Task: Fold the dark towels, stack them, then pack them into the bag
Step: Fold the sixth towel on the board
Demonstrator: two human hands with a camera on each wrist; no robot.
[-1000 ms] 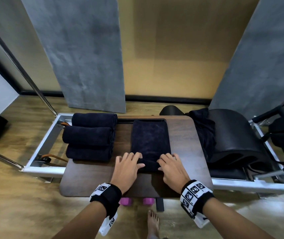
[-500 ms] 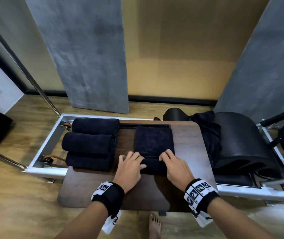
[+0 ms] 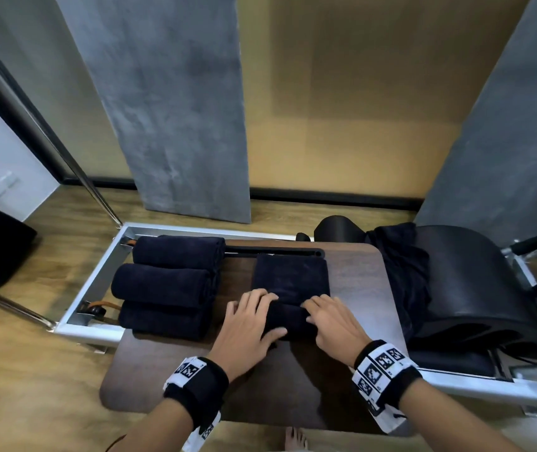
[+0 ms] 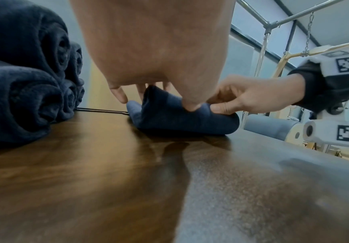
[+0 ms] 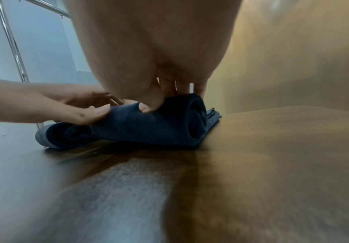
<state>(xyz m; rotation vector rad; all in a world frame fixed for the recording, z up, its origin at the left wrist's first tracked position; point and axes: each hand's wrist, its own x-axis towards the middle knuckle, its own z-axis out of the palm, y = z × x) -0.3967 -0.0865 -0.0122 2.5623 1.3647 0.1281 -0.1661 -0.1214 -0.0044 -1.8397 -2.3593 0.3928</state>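
- Bare foot: visible on the floor at the lower edge of the head view, below the near edge of the table.
- Wooden table: dark brown top, laid across a metal frame.
- Left hand: laid over the left end of the rolled part of the towel; fingers spread slightly on top of the roll, thumb against its near side, so the hand is curled round the cloth.
- Right hand: laid over the right end of the same roll; fingers together on top, thumb tucked against the near face, clasping the roll.
- Dark towel: at the middle of the table. Its near end is rolled up under both hands; the far portion lies flat, reaching to the table's far edge. The right wrist view shows the spiral of the roll at its right end.
- Rolled towels: three finished dark rolls, lying side by side and touching, at the left end of the table, just beside the towel in hand.
- Black padded barrel: on the frame to the right, with a dark cloth draped over its left side.
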